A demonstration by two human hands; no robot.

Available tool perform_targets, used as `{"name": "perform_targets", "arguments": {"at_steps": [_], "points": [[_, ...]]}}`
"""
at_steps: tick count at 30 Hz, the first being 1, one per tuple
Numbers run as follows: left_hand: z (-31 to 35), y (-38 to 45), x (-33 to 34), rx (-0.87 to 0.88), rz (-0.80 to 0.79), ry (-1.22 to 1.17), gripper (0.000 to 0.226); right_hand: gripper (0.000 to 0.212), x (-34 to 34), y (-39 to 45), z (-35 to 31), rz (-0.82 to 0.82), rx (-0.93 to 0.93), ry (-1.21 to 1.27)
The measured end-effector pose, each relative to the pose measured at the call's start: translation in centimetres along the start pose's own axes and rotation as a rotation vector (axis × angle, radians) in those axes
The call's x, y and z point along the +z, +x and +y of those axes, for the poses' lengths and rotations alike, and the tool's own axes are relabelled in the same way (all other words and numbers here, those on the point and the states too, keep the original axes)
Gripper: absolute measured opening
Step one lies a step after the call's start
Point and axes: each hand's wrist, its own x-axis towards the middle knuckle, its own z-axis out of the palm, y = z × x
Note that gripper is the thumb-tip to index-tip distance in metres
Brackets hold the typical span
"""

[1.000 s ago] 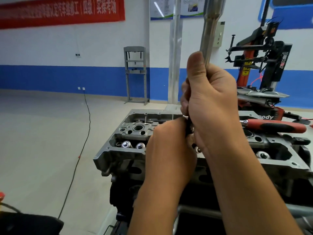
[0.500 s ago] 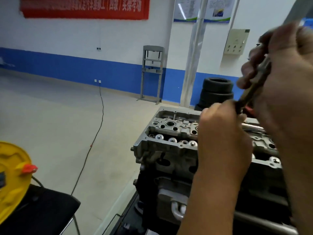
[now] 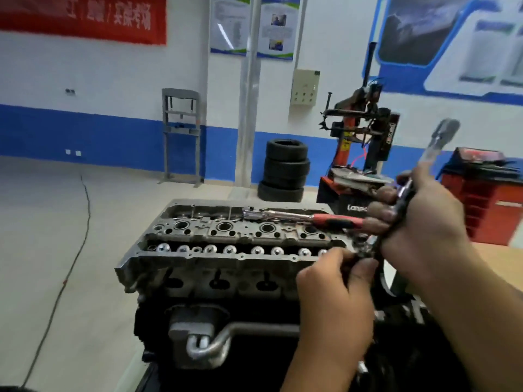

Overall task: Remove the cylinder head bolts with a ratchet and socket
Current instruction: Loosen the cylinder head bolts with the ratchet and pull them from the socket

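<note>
Auto repair training workshop, tyre changer [image 3: 365, 131], stacked tyres [image 3: 285, 169], bare engine [image 3: 226, 250], wall banner [image 3: 82, 18]

- The head [image 3: 226, 250] lies bare on top along its left and middle stretch, its bores and valve row uncovered from above.
- A red-handled ratchet [image 3: 300, 217] lies along the far edge of the head and blocks that strip.
- The right end of the head is crowded: the left hand [image 3: 334, 281] sits low at the near corner, and the right hand [image 3: 424, 222] is above it gripping a tilted tool [image 3: 441, 137].
- Left of the engine is open floor [image 3: 42, 250], crossed only by a thin cable [image 3: 76, 250].
- Behind the head stand stacked tyres [image 3: 285, 171] and a tyre machine [image 3: 362, 142], well apart from it.
</note>
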Motion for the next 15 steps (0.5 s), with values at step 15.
{"name": "perform_targets", "arguments": {"at_steps": [15], "points": [[13.7, -16.0, 22.6, -0.073, -0.784, 0.126, 0.019, 0.036, -28.0, -17.8, -23.2, 0.704, -0.352, 0.232]]}}
